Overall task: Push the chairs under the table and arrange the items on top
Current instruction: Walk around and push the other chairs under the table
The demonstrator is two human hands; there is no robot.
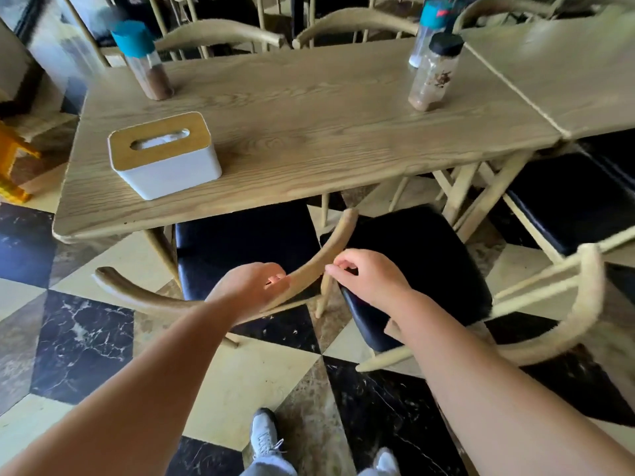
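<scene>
Your left hand (251, 290) clasps the curved backrest (309, 266) of the rigid, fairly light chair (240, 235), half under the surface (309, 132), right hand (367, 273) loose beside it; push at the rail's middle

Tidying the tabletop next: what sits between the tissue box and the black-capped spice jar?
Only bare wooden tabletop lies between the tissue box and black-capped spice jar, seen in the head view.

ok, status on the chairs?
Left hand gripping left chair's backrest; right hand beside it, grip unclear. Left chair seat partly under table. Right chair angled out, close alongside.
</scene>
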